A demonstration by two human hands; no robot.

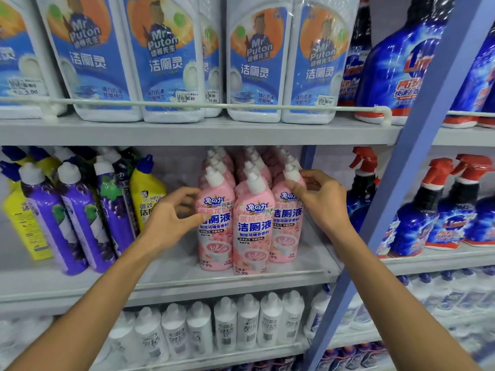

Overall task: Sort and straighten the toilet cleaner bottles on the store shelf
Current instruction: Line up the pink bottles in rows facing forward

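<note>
The pink bottles (251,218) stand in neat rows; left hand (171,218) and right hand (322,202) flank them, fingers apart, seemingly only touching. Left of them, the purple bottles (77,218) lean unstraightened.

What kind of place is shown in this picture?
Most likely a shop aisle for cleaning products. Metal shelves hold rows of identical pink bottles and white bottles, and price stickers sit on some of them.

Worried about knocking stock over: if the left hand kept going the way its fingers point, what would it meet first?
Probably the left front pink bottle: the left hand points rightward at its side, fingertips already at or nearly touching the label.
</note>
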